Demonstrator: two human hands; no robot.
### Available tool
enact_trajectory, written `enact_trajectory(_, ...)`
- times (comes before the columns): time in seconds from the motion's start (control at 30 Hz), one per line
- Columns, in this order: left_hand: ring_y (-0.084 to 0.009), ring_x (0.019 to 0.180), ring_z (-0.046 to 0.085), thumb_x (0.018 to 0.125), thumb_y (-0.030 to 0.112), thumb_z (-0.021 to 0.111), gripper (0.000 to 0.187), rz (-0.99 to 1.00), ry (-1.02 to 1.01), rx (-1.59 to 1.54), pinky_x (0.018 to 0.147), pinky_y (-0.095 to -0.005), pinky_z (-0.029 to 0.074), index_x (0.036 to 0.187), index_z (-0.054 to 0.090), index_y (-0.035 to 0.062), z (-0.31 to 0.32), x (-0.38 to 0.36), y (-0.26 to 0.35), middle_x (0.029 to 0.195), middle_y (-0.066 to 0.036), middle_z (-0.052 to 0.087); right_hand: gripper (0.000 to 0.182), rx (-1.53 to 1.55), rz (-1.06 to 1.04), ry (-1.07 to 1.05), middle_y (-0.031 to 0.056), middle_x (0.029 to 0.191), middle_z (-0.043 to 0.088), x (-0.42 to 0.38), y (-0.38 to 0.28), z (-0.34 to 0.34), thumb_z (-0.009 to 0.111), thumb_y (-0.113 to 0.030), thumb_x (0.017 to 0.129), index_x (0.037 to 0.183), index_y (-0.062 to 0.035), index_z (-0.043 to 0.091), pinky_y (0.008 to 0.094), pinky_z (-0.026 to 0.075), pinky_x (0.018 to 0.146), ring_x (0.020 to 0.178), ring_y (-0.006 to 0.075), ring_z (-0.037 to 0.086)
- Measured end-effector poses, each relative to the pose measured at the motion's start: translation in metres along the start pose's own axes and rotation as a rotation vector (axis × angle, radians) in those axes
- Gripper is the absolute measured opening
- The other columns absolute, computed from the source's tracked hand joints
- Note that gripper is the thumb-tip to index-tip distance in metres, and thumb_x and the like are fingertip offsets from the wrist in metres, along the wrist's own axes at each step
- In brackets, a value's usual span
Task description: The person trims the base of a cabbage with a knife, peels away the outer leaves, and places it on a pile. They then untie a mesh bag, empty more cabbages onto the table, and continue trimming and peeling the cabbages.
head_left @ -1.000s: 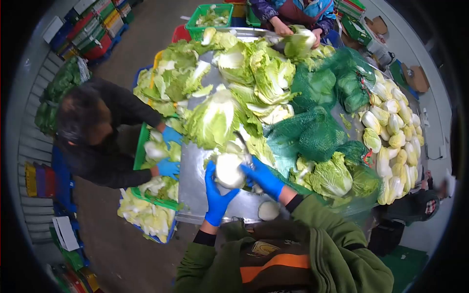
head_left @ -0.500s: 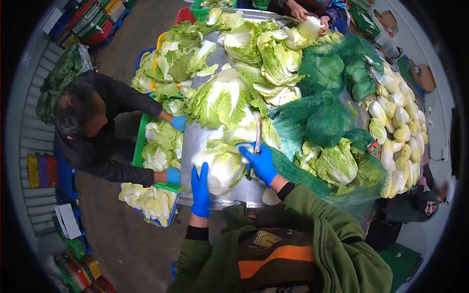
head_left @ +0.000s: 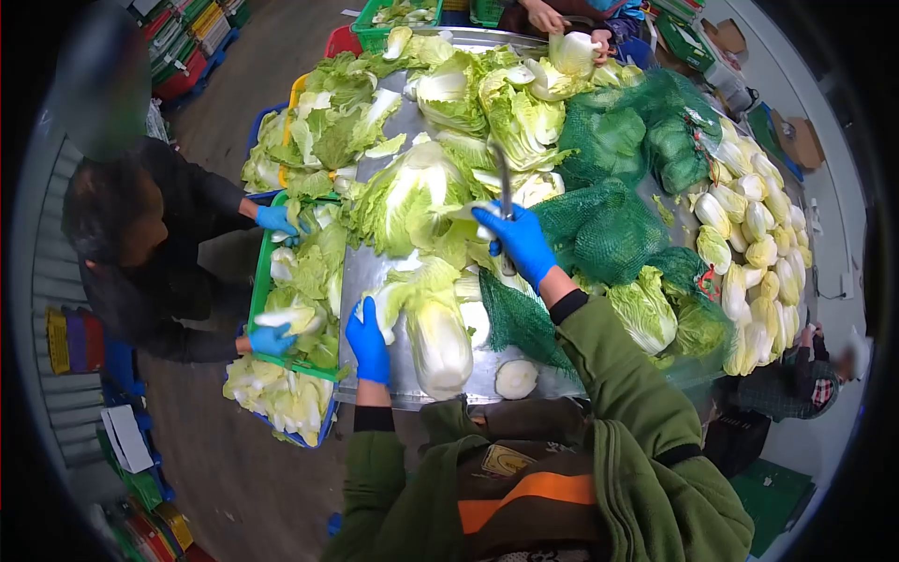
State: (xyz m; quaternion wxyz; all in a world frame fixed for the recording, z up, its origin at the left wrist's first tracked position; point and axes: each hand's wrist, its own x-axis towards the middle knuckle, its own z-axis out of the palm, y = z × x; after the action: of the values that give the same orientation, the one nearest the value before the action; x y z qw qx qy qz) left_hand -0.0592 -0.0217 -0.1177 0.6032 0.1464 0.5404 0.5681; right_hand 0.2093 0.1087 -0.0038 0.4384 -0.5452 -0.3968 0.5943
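A trimmed napa cabbage [head_left: 440,348] lies on the metal table [head_left: 379,267], its pale base toward me. My left hand [head_left: 368,342], in a blue glove, grips a loose outer leaf [head_left: 387,317] at the cabbage's left side. In my gloved right hand [head_left: 521,245] is a knife [head_left: 503,173], its curved blade pointing up and away. A pale leaf [head_left: 461,214] shows at the right fingers. Near the table's front edge sits a round white cut-off cabbage base [head_left: 516,379]. Behind my hands rests a big leafy cabbage [head_left: 417,192].
Green mesh sacks [head_left: 609,229] of cabbages cover the table's right part, with a pile of trimmed cabbages [head_left: 768,253] beyond. At left, a co-worker in blue gloves [head_left: 273,339] handles leaves in a green crate [head_left: 260,281]. Another person's hands [head_left: 599,45] hold a cabbage at the far end.
My left hand has moved from the cabbage's side to a leaf; the right hand with the knife has risen away. Leaves now hang off the cabbage. The co-worker's hands have shifted over the crate.
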Motion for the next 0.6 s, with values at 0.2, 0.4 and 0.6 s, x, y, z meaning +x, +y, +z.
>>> enact_trajectory(0.2, -0.0300, 0.114, 0.046, 0.080, 0.020, 0.075, 0.058, 0.368, 0.225, 0.731, 0.097, -0.0423, 0.038, 0.124, 0.047, -0.0043, 0.039, -0.089, 0.016, 0.111, -0.018, 0.052, 0.041, -0.171, 0.088, -0.150, 0.0042, 0.077, 0.066, -0.019, 0.100, -0.006, 0.075, -0.038, 0.079, 0.098, -0.0036, 0.066, 0.0236, 0.050, 0.060, 0.065, 0.0088, 0.062)
enact_trajectory(0.4, -0.0271, 0.104, 0.053, 0.071, 0.020, 0.082, 0.075, 0.366, 0.174, 1.035, 0.092, -0.0372, 0.044, 0.127, 0.040, -0.0053, 0.036, -0.153, -0.043, 0.106, -0.015, 0.054, 0.072, -0.556, -0.250, -0.460, 0.0174, 0.124, 0.056, -0.060, 0.089, 0.008, 0.079, -0.037, 0.073, 0.130, -0.0037, 0.050, 0.0324, 0.047, 0.090, 0.104, 0.0237, 0.059)
enact_trajectory(0.6, -0.0232, 0.109, 0.057, 0.081, 0.010, 0.070, 0.060, -0.232, -0.069, 0.099, 0.091, -0.0359, 0.048, 0.131, 0.042, -0.0054, 0.018, -0.117, -0.033, 0.123, -0.015, 0.055, 0.042, -0.431, 0.199, -0.151, 0.0039, 0.076, 0.060, -0.113, 0.092, -0.007, 0.074, -0.034, 0.080, 0.101, -0.0003, 0.059, 0.0259, 0.045, 0.053, 0.059, 0.0087, 0.053)
